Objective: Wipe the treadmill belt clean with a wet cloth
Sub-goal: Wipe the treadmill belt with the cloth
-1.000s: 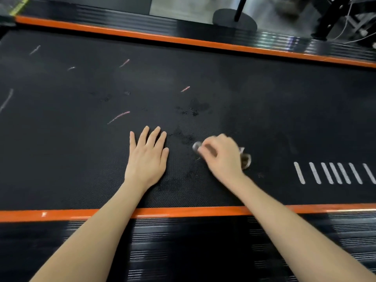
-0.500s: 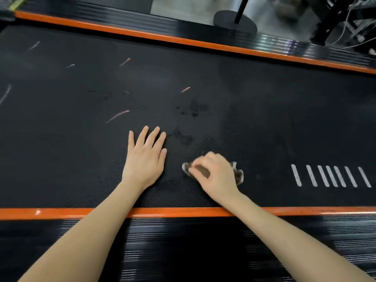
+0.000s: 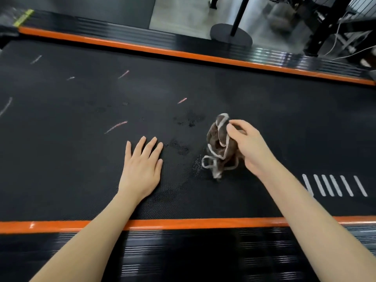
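The black textured treadmill belt [image 3: 264, 102] fills the view, with several pale scuff streaks [image 3: 116, 127] and dark wet spots [image 3: 190, 121] near its middle. My left hand [image 3: 142, 165] rests flat on the belt, fingers straight. My right hand [image 3: 247, 145] pinches a crumpled brown cloth with a white hem [image 3: 219, 147] and holds it raised, the lower end hanging down to the belt.
Orange side rails run along the near edge [image 3: 183, 223] and far edge [image 3: 162, 51] of the belt. White stripe marks [image 3: 333, 185] lie on the belt at the right. A black round stand base [image 3: 231, 34] sits on the floor beyond the far rail.
My right hand was pressing the cloth flat on the belt and sliding it toward me; now it has lifted the cloth up off the belt. My left hand has stayed put.
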`<state>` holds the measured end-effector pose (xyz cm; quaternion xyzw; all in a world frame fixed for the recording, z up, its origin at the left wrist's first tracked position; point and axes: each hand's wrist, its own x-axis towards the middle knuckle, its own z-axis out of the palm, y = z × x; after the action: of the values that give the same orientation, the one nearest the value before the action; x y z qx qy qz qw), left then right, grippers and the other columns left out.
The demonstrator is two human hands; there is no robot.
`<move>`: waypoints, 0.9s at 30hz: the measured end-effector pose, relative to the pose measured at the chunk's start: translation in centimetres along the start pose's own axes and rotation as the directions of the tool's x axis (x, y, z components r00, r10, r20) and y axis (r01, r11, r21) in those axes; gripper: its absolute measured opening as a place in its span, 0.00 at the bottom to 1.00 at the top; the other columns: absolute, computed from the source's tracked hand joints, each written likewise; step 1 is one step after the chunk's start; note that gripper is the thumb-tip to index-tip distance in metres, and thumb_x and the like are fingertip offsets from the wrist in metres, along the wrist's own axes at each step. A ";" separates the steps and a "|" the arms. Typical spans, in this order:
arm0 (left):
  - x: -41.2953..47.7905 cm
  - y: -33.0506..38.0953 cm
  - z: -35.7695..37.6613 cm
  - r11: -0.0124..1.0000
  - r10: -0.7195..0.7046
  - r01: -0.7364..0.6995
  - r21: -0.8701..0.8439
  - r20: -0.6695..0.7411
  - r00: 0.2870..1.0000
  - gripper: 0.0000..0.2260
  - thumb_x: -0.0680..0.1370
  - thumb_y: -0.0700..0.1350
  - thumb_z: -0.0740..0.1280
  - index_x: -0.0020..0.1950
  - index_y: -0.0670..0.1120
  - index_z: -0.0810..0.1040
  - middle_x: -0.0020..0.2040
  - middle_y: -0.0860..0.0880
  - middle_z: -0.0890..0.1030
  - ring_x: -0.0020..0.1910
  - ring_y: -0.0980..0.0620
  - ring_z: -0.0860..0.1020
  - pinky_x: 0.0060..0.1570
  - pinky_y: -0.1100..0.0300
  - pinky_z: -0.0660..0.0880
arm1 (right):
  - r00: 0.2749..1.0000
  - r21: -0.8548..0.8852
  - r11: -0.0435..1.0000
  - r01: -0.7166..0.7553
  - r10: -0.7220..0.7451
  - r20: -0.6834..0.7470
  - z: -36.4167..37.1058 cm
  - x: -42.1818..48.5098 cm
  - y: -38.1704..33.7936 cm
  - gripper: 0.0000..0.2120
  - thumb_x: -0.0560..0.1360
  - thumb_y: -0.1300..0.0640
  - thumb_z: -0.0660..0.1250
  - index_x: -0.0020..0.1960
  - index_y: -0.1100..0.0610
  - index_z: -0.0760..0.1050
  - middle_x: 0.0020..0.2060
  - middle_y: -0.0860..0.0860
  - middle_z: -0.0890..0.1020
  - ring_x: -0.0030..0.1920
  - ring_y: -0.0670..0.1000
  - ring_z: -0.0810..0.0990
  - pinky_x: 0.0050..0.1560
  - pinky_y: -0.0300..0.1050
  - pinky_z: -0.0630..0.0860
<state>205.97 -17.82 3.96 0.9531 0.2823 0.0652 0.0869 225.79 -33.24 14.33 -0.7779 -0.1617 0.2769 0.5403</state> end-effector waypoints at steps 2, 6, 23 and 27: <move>0.0 0.0 0.0 1.000 -0.001 0.001 -0.004 -0.004 1.000 0.25 0.79 0.53 0.47 0.71 0.45 0.70 0.71 0.46 0.70 0.72 0.41 0.63 0.71 0.38 0.54 | 0.983 0.177 0.975 -0.135 0.110 0.147 -1.7 -0.4 -0.9 0.12 0.79 0.63 0.61 0.58 0.51 0.75 0.47 0.53 0.84 0.48 0.53 0.83 0.50 0.51 0.79; 0.0 0.0 0.0 1.000 -0.001 0.001 -0.001 0.000 1.000 0.25 0.79 0.53 0.47 0.71 0.46 0.70 0.71 0.46 0.70 0.72 0.42 0.63 0.71 0.39 0.53 | 0.970 -0.414 0.910 0.006 -0.105 -0.218 -3.9 0.0 0.5 0.25 0.70 0.72 0.58 0.60 0.51 0.74 0.56 0.51 0.79 0.57 0.51 0.77 0.57 0.47 0.72; 0.2 0.0 0.2 1.000 -0.012 0.012 0.004 0.012 1.000 0.24 0.79 0.53 0.48 0.72 0.47 0.68 0.72 0.47 0.69 0.73 0.43 0.62 0.72 0.40 0.52 | 0.619 -0.654 0.157 0.740 -0.540 0.571 2.8 1.0 8.4 0.20 0.75 0.37 0.60 0.62 0.43 0.77 0.67 0.55 0.73 0.67 0.62 0.68 0.64 0.63 0.63; 0.2 -0.1 0.3 1.000 -0.010 0.010 -0.006 0.010 1.000 0.24 0.79 0.53 0.48 0.71 0.47 0.69 0.71 0.47 0.69 0.73 0.42 0.62 0.72 0.39 0.53 | 0.721 -0.743 0.237 0.626 -0.539 0.436 3.8 6.1 7.2 0.19 0.76 0.40 0.57 0.60 0.44 0.79 0.65 0.55 0.75 0.64 0.62 0.71 0.62 0.66 0.67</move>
<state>206.13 -17.65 3.66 0.9518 0.2864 0.0606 0.0916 227.98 -29.65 5.10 -0.8055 -0.5762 -0.0283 0.1357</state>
